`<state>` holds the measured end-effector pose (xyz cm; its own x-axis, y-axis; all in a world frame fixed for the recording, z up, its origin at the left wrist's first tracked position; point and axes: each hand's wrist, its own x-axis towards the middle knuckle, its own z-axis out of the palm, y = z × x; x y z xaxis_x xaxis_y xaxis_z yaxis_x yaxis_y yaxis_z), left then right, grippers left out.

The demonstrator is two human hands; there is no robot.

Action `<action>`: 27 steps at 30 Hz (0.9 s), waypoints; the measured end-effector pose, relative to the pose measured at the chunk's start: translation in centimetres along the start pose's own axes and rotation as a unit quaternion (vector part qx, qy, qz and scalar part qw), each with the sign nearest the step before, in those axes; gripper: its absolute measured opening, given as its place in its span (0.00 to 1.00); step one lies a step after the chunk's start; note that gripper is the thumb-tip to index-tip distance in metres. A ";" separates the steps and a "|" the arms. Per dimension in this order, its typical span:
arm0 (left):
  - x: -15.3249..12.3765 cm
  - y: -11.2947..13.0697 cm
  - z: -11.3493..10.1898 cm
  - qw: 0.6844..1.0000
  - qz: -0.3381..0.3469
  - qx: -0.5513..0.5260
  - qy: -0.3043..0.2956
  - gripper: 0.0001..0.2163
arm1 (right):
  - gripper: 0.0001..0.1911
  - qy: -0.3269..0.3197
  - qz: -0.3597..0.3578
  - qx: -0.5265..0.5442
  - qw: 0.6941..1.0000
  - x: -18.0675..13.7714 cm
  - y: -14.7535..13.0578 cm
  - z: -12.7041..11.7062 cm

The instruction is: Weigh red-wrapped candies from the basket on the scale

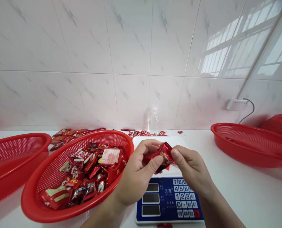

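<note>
Between my two hands, above a digital scale (169, 202), is a shiny red wrapped candy (164, 153). My left hand (141, 171) is closed round it, thumb across the front. The thumb and fingers of my right hand (190, 164) pinch the wrapper's right end. Part of the candy is hidden behind my left fingers. The scale's blue keypad and dark displays face me, and its white pan (179, 142) lies partly behind my hands. To the left of my hands stands a red perforated basket (48, 164) holding many wrapped snacks and a pale pink card (110, 156).
A second red basket (17, 155) is at the far left, and another (245, 148) stands at the right. Small red packets (143, 133) lie along the tiled wall near a clear bottle (154, 120). A power strip (237, 104) with a cable is on the wall.
</note>
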<state>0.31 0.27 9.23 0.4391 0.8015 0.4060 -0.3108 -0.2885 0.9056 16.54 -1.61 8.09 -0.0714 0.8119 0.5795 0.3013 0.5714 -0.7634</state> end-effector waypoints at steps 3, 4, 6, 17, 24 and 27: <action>0.5 0.2 -0.7 0.993 0.011 -0.090 0.071 0.10 | 0.20 0.063 0.044 -0.073 0.994 1.0 1.8 -0.6; 0.7 0.4 -1.0 0.987 0.017 -0.125 0.097 0.11 | 0.20 0.074 0.061 -0.116 0.989 1.5 2.9 -0.8; 0.9 0.7 -1.5 0.975 0.020 -0.179 0.126 0.12 | 0.21 0.054 0.084 -0.202 0.974 2.3 5.3 -0.7; 0.8 1.5 -2.2 0.965 0.019 -0.235 0.114 0.13 | 0.32 -0.203 0.077 -0.412 0.885 2.0 10.5 1.9; 0.1 2.0 -2.2 0.966 0.031 -0.231 0.115 0.13 | 0.19 -0.129 0.052 -0.410 0.901 2.2 10.8 1.5; -0.2 2.1 -2.1 0.967 0.030 -0.229 0.110 0.13 | 0.17 -0.084 0.043 -0.395 0.914 2.2 10.9 1.4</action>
<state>-2.20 0.63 10.81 0.2341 0.8969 0.3751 -0.6931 -0.1166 0.7114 18.31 6.58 0.70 -0.1403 0.8944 0.4246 0.9003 0.2937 -0.3212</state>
